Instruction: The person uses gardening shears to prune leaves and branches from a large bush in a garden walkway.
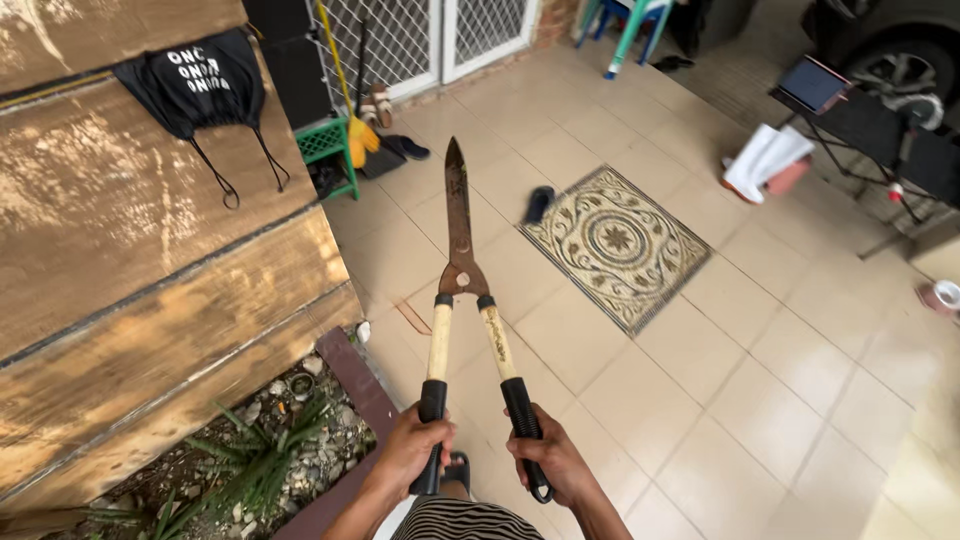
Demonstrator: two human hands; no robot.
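At the far left a wall of weathered wooden planks slopes across the view, with a black cloth with thin strings lying on it, and below it a strip of gravel bed holds a few spiky green plants. Just to the right of that bed the left hand rises from the bottom edge, forearm angled up and inward, its fingers wrapped tight round the black grip of one handle of the hedge shears. The shears stand almost upright in front of the person, over the pale tiled floor: two cream handles run up from the black grips to the pivot, and the rusty blades are closed together, pointing away toward a green stool and a metal mesh door. The right hand mirrors the left, wrist bent inward, fist clamped round the other black grip, the two hands near each other but apart. Further right a patterned floor inlay lies set in the tiles, with a dark slipper just beside its left corner, and a pair of white boots lies near a black folding stand.
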